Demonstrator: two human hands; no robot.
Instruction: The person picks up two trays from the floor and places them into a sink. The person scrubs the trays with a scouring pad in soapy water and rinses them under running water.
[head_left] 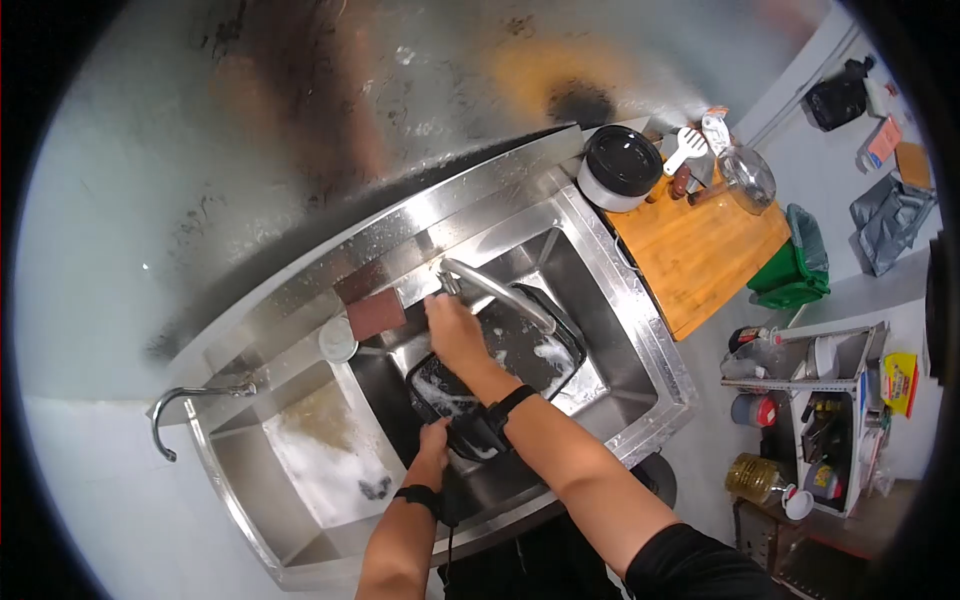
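A black rectangular tray (510, 335) with white suds in it sits in the right-hand basin of the steel sink (625, 345). My left hand (433, 442) is closed on the tray's near left edge. Behind the tray, my right hand (457, 332) has its fingers around the handle (449, 284) of the faucet, partly covering it. The faucet's curved spout (500, 288) reaches over the tray. Whether water is running, I cannot tell. My right forearm crosses above the tray and hides part of it.
The left basin (245, 470) holds suds and a dark scrubber (375, 488); a second faucet (190, 393) stands beside it. A reddish-brown pad (376, 314) and a white round container (338, 340) lie on the ledge. Right are a wooden board (690, 260), a black-lidded pot (622, 162) and shelves (800, 384).
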